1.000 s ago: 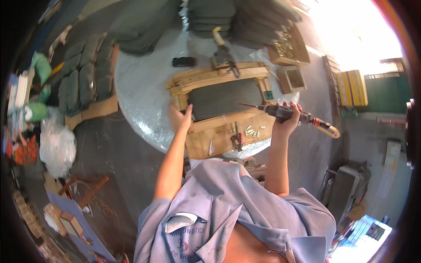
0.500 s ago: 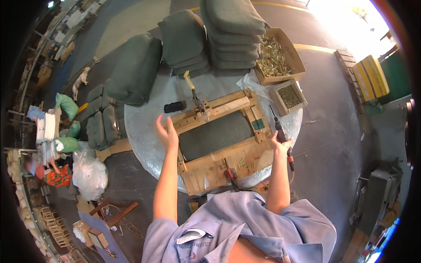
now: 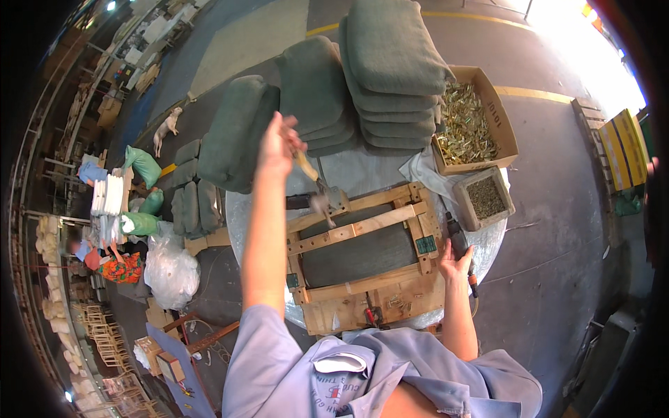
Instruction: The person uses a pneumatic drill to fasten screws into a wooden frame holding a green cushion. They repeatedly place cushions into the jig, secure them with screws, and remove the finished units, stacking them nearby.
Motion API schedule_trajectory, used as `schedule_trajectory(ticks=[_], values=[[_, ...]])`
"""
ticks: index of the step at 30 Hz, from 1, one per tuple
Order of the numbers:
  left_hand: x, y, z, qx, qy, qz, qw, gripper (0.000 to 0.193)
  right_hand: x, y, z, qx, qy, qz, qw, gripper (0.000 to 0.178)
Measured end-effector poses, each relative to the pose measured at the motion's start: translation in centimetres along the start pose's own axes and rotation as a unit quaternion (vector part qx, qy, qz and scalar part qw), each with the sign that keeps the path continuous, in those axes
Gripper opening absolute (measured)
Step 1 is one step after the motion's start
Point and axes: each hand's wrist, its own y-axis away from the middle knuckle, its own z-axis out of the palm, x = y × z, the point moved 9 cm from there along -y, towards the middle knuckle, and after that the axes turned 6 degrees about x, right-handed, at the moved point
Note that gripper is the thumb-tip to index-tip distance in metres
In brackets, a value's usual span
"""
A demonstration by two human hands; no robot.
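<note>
You've got a rnd tbl [image 3: 366, 171] w/ silvery, shiny top. On it, nr side: wood board [image 3: 334, 317]. Far R: lg carton [image 3: 507, 136]; sm box [image 3: 495, 217] just nr of it; white sheet [image 3: 421, 171] L of both. Far edge: dk-grn cushion stacks [image 3: 397, 56]. Far L: blk item [image 3: 298, 202], partly hidden.

The left hand [image 3: 279, 148] is blurred, and whether the clamp's yellow handle [image 3: 305, 167] is gripped cannot be told. The clamp's [image 3: 336, 200] lower end is smeared as well. The black block [image 3: 298, 202] is partly hidden behind the left forearm [image 3: 266, 237]. Part of the drill [image 3: 456, 238] is covered by the right hand [image 3: 454, 266]. The brassy bits [image 3: 400, 304] are too small to be counted. The tallest stack [image 3: 394, 49] is cut off by the upper edge, the shirt [image 3: 425, 348] by the lower.
</note>
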Motion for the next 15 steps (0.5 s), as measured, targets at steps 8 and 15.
schedule_trajectory(ticks=[8, 15], values=[[7.5, 21.7, -6.8, 0.131, -0.160, 0.295, 0.933, 0.039, 1.2, -0.7, -1.4, -0.018, 0.025, 0.034, 0.999, 0.065], [-25.0, 34.4, -15.3, 0.108, -0.533, 0.224, 0.809, 0.052, 5.3, 9.5, -2.9, -0.104, 0.301, -0.133, 0.939, 0.038]])
